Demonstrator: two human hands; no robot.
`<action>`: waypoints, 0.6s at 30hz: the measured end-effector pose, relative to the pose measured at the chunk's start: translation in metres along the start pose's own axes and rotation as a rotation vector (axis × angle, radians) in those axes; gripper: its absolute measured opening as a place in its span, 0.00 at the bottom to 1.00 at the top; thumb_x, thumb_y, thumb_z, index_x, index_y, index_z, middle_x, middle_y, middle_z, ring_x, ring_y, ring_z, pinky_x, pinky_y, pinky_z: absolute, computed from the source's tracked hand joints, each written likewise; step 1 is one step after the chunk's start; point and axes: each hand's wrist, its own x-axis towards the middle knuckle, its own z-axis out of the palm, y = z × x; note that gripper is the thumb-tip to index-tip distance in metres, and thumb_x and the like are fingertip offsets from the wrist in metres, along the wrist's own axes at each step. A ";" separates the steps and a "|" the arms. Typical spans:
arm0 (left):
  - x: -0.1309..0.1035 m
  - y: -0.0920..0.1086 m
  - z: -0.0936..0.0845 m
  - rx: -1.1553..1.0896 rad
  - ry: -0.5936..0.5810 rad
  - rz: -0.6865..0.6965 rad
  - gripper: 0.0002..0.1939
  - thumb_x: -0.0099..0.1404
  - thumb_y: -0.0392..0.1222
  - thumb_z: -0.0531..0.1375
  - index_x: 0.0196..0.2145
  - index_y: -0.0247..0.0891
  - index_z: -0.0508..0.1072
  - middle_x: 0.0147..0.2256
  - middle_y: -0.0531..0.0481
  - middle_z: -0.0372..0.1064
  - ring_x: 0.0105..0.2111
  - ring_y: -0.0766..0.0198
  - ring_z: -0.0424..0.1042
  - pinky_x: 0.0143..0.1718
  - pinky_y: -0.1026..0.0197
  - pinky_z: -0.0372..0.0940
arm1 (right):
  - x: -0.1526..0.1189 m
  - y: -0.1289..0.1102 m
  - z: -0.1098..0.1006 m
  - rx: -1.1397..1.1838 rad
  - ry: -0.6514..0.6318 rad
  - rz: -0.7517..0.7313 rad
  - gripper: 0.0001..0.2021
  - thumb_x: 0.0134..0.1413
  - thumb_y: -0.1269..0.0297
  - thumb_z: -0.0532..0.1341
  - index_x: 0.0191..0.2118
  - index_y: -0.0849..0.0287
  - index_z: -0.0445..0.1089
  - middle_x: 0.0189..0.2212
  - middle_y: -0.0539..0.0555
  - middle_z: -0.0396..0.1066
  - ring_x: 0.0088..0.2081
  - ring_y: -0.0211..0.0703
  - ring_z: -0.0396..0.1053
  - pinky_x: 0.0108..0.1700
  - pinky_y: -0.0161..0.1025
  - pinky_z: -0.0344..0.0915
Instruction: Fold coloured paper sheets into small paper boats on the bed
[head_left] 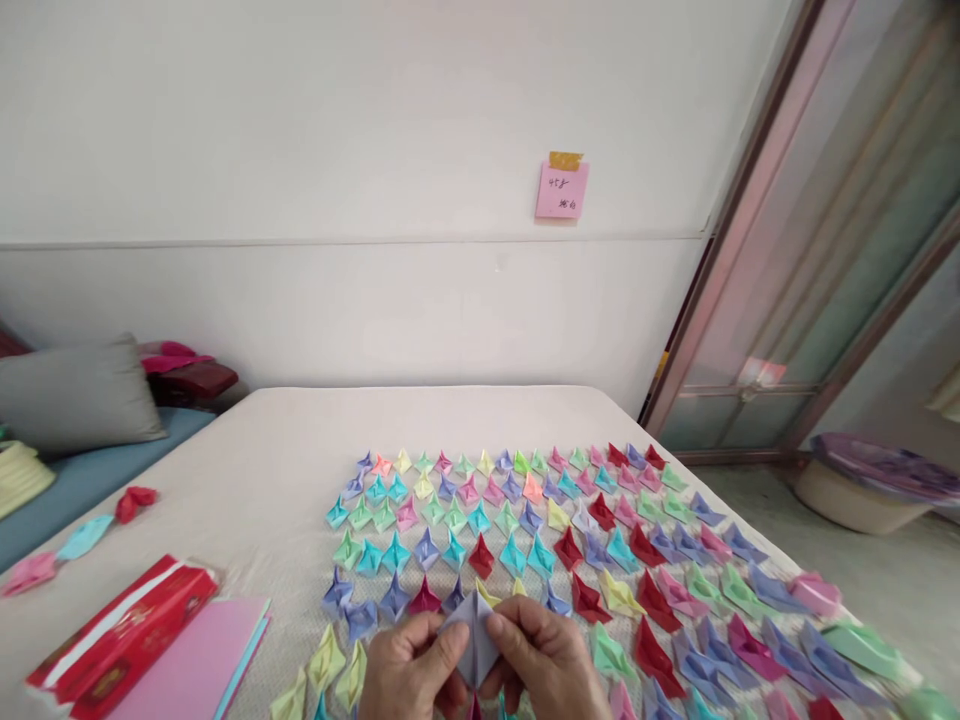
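A pale lavender sheet of origami paper (475, 640), folded into a diamond with a crease down its middle, is held up between both hands. My left hand (415, 665) pinches its left side, thumb on the front face. On its right side my right hand (545, 660) grips it the same way, fingers curled behind. Beyond and beneath the hands, rows of small folded paper boats (480, 557) in many colours spread over the table. Some boats close to the hands are partly covered by them.
The cloth-covered table (285, 440) meets the wall. At left lie a red packet (142, 640), a stack of coloured paper (195, 660) and a few loose paper pieces (86, 537). A grey cushion (75, 395) is beyond. A lined bin (862, 490) stands on the floor at right.
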 end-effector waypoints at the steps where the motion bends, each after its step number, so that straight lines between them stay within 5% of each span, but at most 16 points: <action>1: 0.000 0.000 0.000 -0.009 -0.001 -0.009 0.26 0.48 0.65 0.65 0.16 0.36 0.73 0.09 0.53 0.64 0.12 0.67 0.61 0.16 0.66 0.55 | 0.000 0.001 0.000 0.006 -0.003 -0.006 0.25 0.45 0.39 0.65 0.24 0.61 0.69 0.12 0.49 0.72 0.12 0.30 0.62 0.16 0.27 0.56; 9: 0.002 -0.002 -0.003 -0.100 -0.015 0.004 0.21 0.48 0.57 0.68 0.20 0.33 0.77 0.10 0.53 0.66 0.11 0.69 0.61 0.16 0.68 0.55 | 0.000 -0.008 0.001 0.079 -0.061 -0.001 0.18 0.42 0.51 0.71 0.26 0.62 0.72 0.14 0.50 0.74 0.15 0.32 0.65 0.21 0.29 0.61; 18: -0.007 0.001 0.005 -0.344 0.040 0.085 0.12 0.45 0.42 0.73 0.30 0.38 0.81 0.11 0.58 0.68 0.09 0.73 0.63 0.14 0.72 0.55 | -0.013 -0.012 0.010 0.173 0.075 -0.083 0.15 0.39 0.52 0.73 0.28 0.58 0.79 0.12 0.46 0.69 0.14 0.32 0.65 0.19 0.28 0.57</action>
